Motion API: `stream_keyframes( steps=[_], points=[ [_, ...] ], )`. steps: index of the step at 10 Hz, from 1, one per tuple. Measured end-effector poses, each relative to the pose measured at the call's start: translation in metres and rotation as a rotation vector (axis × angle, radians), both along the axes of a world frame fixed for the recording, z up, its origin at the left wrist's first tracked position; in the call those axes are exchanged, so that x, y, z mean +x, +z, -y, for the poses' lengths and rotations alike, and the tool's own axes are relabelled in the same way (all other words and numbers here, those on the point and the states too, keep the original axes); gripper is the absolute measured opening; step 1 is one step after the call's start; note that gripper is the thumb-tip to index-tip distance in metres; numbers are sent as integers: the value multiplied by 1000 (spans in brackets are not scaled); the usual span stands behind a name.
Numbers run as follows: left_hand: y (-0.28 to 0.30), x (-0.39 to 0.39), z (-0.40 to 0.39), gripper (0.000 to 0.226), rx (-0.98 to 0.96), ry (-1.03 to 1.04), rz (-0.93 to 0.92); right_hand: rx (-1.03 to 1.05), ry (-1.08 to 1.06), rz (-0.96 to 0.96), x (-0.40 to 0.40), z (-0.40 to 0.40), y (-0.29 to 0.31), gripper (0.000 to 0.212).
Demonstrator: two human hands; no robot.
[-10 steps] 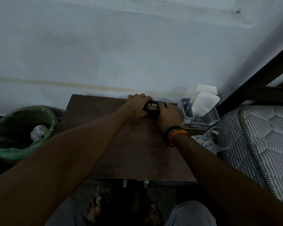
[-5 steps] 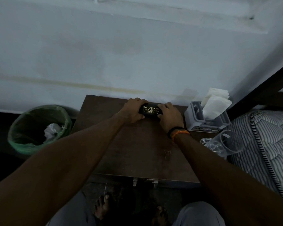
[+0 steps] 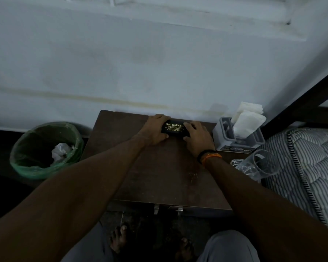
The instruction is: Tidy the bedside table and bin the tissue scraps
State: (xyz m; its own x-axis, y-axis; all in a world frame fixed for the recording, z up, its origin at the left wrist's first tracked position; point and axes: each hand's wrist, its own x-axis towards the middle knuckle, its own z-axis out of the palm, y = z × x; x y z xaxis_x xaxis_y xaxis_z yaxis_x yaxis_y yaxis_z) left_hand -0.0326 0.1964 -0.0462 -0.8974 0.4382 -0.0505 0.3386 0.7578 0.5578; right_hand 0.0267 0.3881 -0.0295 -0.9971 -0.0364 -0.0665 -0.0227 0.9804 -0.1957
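Observation:
A black spectacle case (image 3: 174,128) with gold lettering lies at the back edge of the dark wooden bedside table (image 3: 159,178), against the wall. My left hand (image 3: 154,129) grips its left end and my right hand (image 3: 197,138) grips its right end. A green-lined bin (image 3: 45,150) stands on the floor to the left of the table, with a crumpled white tissue (image 3: 60,151) inside it.
A grey holder (image 3: 239,138) with white tissues (image 3: 247,120) stands at the table's back right corner. A clear plastic cup (image 3: 261,165) lies on its side at the right edge, beside the striped mattress (image 3: 311,163). My bare feet show below the table front.
Both hands have stayed on the case, which rests at the back edge in all frames. The head view has shifted a little, moving the scene rightward and down.

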Motion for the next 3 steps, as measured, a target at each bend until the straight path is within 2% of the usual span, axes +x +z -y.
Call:
stream_keyframes(
  steps=[2,3],
  points=[
    [5,6,2,79,-42,40,11,0,-11,17,6,4,3,61],
    [2,8,3,86,-69,74,-16,-7,-25,5,9,5,4,61]
  ],
)
